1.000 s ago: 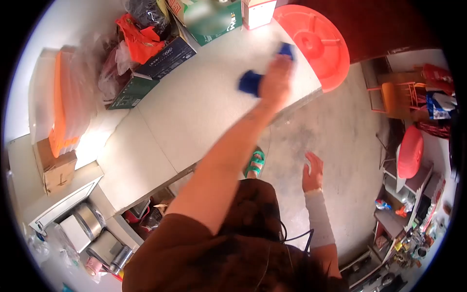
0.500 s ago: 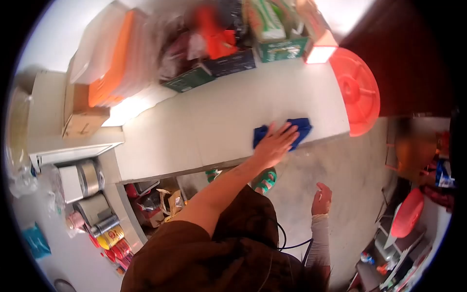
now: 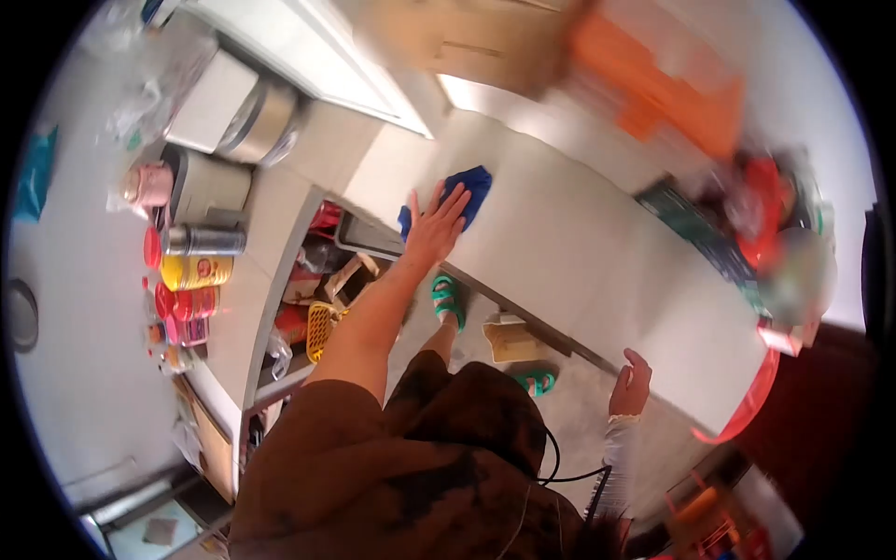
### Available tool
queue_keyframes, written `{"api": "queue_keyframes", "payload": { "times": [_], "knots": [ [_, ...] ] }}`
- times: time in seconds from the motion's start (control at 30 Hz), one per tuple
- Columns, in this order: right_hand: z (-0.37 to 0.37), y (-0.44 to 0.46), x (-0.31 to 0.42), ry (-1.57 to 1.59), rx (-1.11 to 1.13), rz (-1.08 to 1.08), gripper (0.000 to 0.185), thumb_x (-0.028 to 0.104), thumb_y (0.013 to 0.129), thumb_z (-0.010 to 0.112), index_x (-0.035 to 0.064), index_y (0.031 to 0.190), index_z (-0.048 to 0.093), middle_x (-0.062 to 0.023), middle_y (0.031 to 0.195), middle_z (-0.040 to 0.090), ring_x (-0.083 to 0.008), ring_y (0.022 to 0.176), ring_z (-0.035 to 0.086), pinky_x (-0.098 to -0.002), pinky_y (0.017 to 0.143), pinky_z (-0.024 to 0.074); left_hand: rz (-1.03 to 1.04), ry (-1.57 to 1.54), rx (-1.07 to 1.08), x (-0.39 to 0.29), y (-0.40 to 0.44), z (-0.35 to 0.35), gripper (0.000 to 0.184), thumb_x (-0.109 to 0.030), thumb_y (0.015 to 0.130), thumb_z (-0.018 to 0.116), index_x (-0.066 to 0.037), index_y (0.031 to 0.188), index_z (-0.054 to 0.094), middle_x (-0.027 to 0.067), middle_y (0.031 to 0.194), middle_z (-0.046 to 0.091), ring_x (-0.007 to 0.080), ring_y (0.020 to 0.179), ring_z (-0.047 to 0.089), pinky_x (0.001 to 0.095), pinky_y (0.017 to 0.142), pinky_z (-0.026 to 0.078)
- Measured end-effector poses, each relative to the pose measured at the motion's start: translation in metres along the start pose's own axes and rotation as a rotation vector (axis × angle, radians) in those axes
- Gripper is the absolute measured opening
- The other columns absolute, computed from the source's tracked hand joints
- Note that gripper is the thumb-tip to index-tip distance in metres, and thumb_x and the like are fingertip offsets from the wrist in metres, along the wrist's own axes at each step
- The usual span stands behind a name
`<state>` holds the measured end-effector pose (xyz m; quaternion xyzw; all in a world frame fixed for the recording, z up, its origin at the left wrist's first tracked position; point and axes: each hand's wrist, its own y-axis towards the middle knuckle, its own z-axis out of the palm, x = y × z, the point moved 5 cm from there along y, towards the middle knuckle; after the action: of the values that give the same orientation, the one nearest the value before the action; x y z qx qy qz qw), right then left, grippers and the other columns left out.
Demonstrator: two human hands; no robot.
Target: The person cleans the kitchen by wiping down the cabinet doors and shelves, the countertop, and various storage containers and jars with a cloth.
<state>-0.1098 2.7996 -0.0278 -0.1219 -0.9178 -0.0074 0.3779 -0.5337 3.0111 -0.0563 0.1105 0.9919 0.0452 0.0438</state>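
My left hand (image 3: 435, 229) lies flat with its fingers spread over a dark blue cloth (image 3: 477, 187). The cloth is bunched on the pale countertop (image 3: 569, 243), close to its left end and front edge. Parts of the cloth stick out on both sides of the hand. My right hand (image 3: 632, 385) hangs in front of the counter's front edge, lower right, fingers loosely bent and partly apart, with nothing visible in it. A pale grey sleeve covers that forearm.
On the left counter stand a silver flask (image 3: 203, 241), a yellow canister (image 3: 197, 272) and several red-lidded jars. Along the back are a cardboard box (image 3: 485, 42), orange plastic (image 3: 653, 89) and a green box (image 3: 700, 233). A yellow basket (image 3: 319, 331) sits on the shelf below.
My left hand and the blue cloth have moved along the countertop from near its right end to its left end. The view has turned left. My right hand stays low and away from the cloth.
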Motion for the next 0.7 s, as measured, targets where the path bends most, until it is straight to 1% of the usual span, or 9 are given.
{"api": "queue_keyframes", "payload": {
  "times": [0.07, 0.13, 0.23, 0.33, 0.47, 0.53, 0.6, 0.63, 0.7],
  "knots": [
    [0.03, 0.02, 0.035, 0.009, 0.049, -0.023, 0.029, -0.001, 0.088, 0.049, 0.0028, 0.115, 0.059, -0.0131, 0.116, 0.061, -0.0305, 0.112, 0.054, -0.0381, 0.096, 0.0446, 0.085, -0.021, 0.066, 0.041, 0.011, 0.006, 0.05, -0.026, 0.098, 0.043, -0.019, 0.147, 0.034, -0.0031, 0.155, 0.027, 0.0237, 0.146, 0.016, 0.0625, 0.113, 0.003],
    [0.053, 0.032, 0.063, -0.042, 0.129, -0.109, 0.03, -0.003, 0.088, 0.049, 0.0032, 0.115, 0.059, -0.0129, 0.116, 0.061, -0.0299, 0.112, 0.054, -0.0382, 0.096, 0.0447, 0.026, 0.001, 0.082, 0.07, 0.017, -0.003, 0.05, -0.028, 0.099, 0.04, -0.019, 0.148, 0.032, -0.004, 0.156, 0.026, 0.0211, 0.147, 0.013, 0.0601, 0.114, 0.002],
    [0.094, 0.049, 0.107, -0.069, 0.17, -0.168, 0.03, -0.004, 0.088, 0.049, 0.0036, 0.115, 0.06, -0.0125, 0.116, 0.062, -0.0296, 0.111, 0.055, -0.0385, 0.095, 0.0453, -0.034, 0.041, 0.053, 0.132, 0.025, 0.0, 0.051, -0.03, 0.099, 0.038, -0.019, 0.149, 0.031, -0.004, 0.156, 0.025, 0.0211, 0.146, 0.014, 0.0565, 0.116, 0.006],
    [0.135, 0.069, 0.15, -0.072, 0.235, -0.209, 0.03, -0.003, 0.088, 0.049, 0.0038, 0.115, 0.06, -0.012, 0.116, 0.062, -0.0297, 0.11, 0.056, -0.0386, 0.095, 0.0458, -0.115, 0.093, 0.032, 0.202, 0.029, 0.003, 0.051, -0.031, 0.1, 0.035, -0.018, 0.149, 0.03, -0.0042, 0.157, 0.024, 0.0219, 0.147, 0.013, 0.0565, 0.116, 0.007],
    [0.186, 0.095, 0.22, -0.108, 0.327, -0.275, 0.029, -0.002, 0.089, 0.049, 0.0039, 0.114, 0.061, -0.012, 0.115, 0.062, -0.0291, 0.11, 0.056, -0.0383, 0.094, 0.046, -0.21, 0.219, 0.082, 0.294, 0.028, 0.001, 0.05, -0.031, 0.102, 0.031, -0.017, 0.15, 0.028, -0.0042, 0.157, 0.022, 0.0224, 0.147, 0.013, 0.0551, 0.116, 0.01],
    [0.212, 0.107, 0.253, -0.102, 0.376, -0.325, 0.028, -0.002, 0.089, 0.049, 0.0038, 0.113, 0.061, -0.012, 0.115, 0.062, -0.029, 0.109, 0.056, -0.0382, 0.094, 0.0461, -0.284, 0.241, 0.095, 0.339, 0.02, 0.0, 0.05, -0.031, 0.102, 0.03, -0.017, 0.15, 0.028, -0.003, 0.157, 0.023, 0.0221, 0.147, 0.014, 0.0527, 0.117, 0.011],
    [0.233, 0.115, 0.279, -0.088, 0.394, -0.37, 0.028, -0.001, 0.09, 0.049, 0.0036, 0.114, 0.061, -0.0123, 0.114, 0.063, -0.0294, 0.108, 0.057, -0.0379, 0.093, 0.0464, -0.354, 0.143, -0.026, 0.375, 0.001, -0.006, 0.049, -0.03, 0.102, 0.031, -0.017, 0.149, 0.03, -0.002, 0.157, 0.025, 0.0226, 0.146, 0.015, 0.0504, 0.117, 0.011],
    [0.243, 0.117, 0.289, -0.092, 0.424, -0.388, 0.028, -0.001, 0.09, 0.049, 0.0036, 0.114, 0.061, -0.0123, 0.114, 0.063, -0.0294, 0.108, 0.057, -0.0379, 0.093, 0.0464, -0.398, 0.099, -0.039, 0.387, -0.009, -0.007, 0.048, -0.028, 0.102, 0.033, -0.015, 0.148, 0.032, -0.0002, 0.155, 0.027, 0.0234, 0.146, 0.017, 0.0477, 0.118, 0.013],
    [0.258, 0.122, 0.306, -0.094, 0.46, -0.409, 0.028, -0.001, 0.09, 0.049, 0.0038, 0.114, 0.061, -0.0122, 0.113, 0.063, -0.0293, 0.107, 0.058, -0.0379, 0.092, 0.0469, -0.49, 0.082, -0.064, 0.405, -0.037, -0.002, 0.048, -0.026, 0.1, 0.038, -0.014, 0.146, 0.034, 0.0013, 0.154, 0.03, 0.0235, 0.145, 0.02, 0.0477, 0.117, 0.015]
  ]
}}
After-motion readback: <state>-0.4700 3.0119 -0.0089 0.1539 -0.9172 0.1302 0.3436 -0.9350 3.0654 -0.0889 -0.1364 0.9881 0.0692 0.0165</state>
